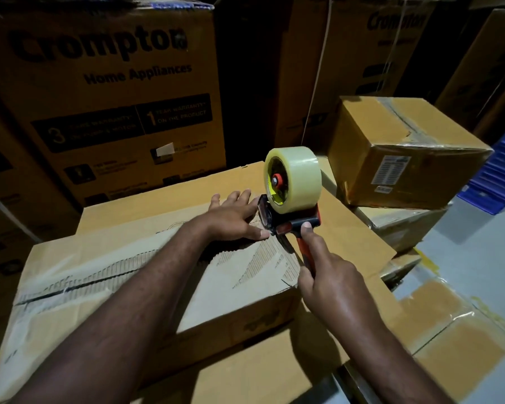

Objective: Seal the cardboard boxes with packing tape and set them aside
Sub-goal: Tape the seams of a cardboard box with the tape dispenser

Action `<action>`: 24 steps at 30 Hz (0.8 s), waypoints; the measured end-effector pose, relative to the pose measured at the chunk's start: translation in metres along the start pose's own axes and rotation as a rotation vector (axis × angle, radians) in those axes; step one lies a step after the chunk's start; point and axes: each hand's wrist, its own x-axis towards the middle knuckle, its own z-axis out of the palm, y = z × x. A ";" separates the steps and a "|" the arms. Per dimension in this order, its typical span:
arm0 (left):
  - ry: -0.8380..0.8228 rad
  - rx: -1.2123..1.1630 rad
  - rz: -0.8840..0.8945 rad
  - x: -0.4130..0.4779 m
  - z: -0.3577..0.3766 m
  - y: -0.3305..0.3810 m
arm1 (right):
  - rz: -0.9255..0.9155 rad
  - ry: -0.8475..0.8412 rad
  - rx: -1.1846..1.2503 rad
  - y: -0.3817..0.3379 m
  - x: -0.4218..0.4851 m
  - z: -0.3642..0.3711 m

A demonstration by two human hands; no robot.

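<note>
At frame centre, the flat left hand (236,218) steadies the stiff, torn box (146,272) while the right hand (330,278) grips the light tape dispenser (289,196) by its handle.

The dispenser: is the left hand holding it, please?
No, the right hand grips the dispenser; the left hand lies flat on the box.

We record dim, warm-toned illumination throughout. The brightest zones are the clear roll on the tape dispenser (289,205) and the pale floor (478,237) at right. We note a specular sheen on the back of the right hand (330,284) and near-black shadow in the gap right of the large carton (105,91) behind. Wide-angle distortion bows the frame edges; the carton's print reads soft.
</note>
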 end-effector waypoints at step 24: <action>-0.035 -0.156 -0.101 0.000 -0.011 0.029 | 0.139 -0.060 -0.025 -0.001 -0.053 -0.039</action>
